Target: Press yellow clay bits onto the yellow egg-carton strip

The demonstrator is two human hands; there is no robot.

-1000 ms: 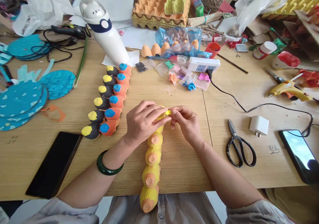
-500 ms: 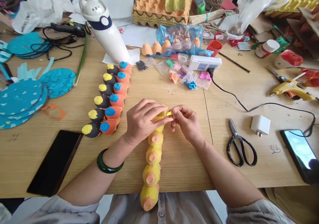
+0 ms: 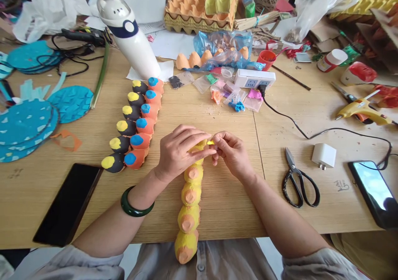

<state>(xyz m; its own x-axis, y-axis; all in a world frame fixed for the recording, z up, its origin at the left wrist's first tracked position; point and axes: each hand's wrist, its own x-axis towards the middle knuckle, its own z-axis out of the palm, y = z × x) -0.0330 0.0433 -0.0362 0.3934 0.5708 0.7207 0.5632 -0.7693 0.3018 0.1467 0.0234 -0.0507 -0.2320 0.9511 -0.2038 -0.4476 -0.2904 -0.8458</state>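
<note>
While the crushable-looking yellow strip [image 3: 188, 217] is clasped in the left hand [image 3: 176, 152], best sideways, clay [image 3: 210, 142] is pinched in the right hand [image 3: 232, 152].

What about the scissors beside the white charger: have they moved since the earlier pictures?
No. The scissors keep the same place and angle beside the white charger; only the view shifts slightly.

yellow strip [image 3: 190, 196] — partly hidden, corner tray [image 3: 362, 4] — cropped

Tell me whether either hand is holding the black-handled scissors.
No, the black-handled scissors lie on the table, apart from the left hand and right hand.
</note>
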